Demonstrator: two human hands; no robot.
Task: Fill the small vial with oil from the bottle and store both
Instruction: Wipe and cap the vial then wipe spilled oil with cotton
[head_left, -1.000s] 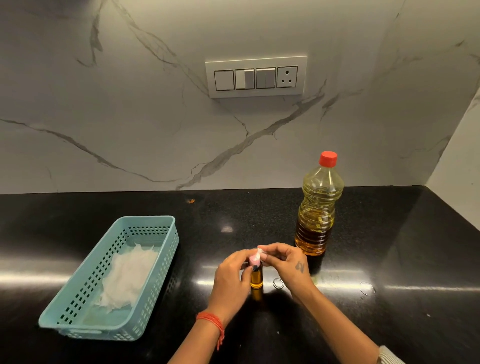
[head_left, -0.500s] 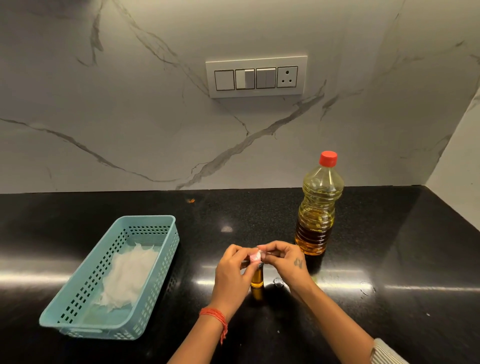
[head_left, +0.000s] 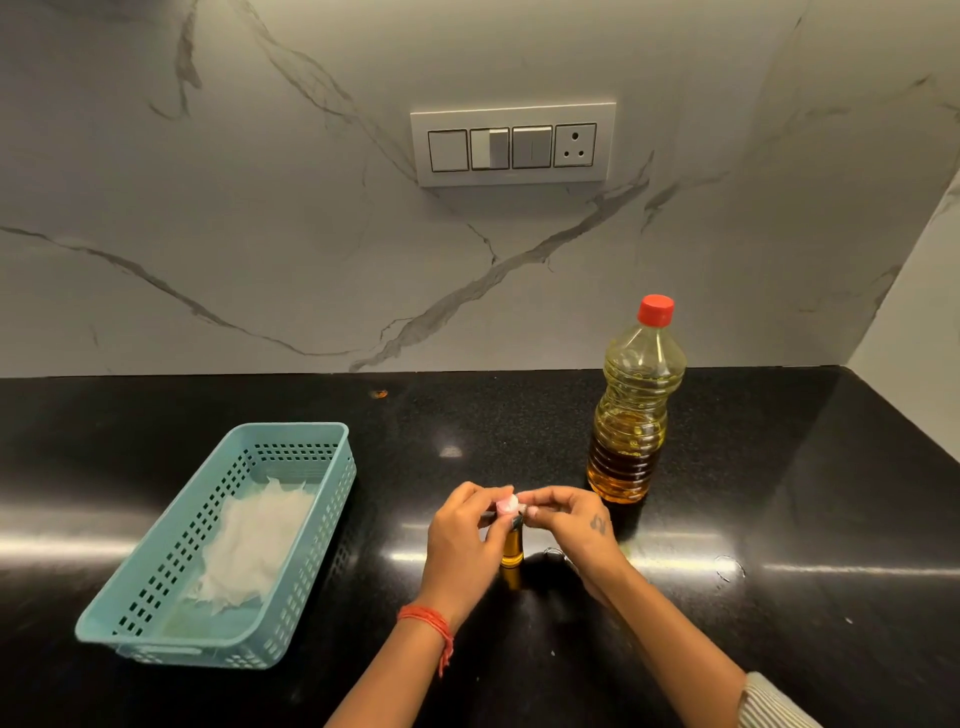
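Observation:
A small vial (head_left: 512, 550) full of amber oil stands upright on the black counter (head_left: 779, 519). My left hand (head_left: 467, 540) wraps its upper part. My right hand (head_left: 571, 525) pinches the pale pink-white cap (head_left: 507, 504) on top of the vial, fingertips of both hands meeting there. The oil bottle (head_left: 634, 410) with a red cap stands upright just behind and to the right of my right hand, about a third full. A teal perforated basket (head_left: 156, 587) lies to the left.
A white crumpled tissue (head_left: 254, 545) lies inside the basket. A marble wall with a switch panel (head_left: 511, 145) rises behind the counter. A side wall closes off the right end. Small oil rings (head_left: 727, 566) mark the counter right of my hands.
My fingers have shifted slightly around the vial's cap; my left fingers sit a little higher on it. The vial, bottle and basket have stayed in place.

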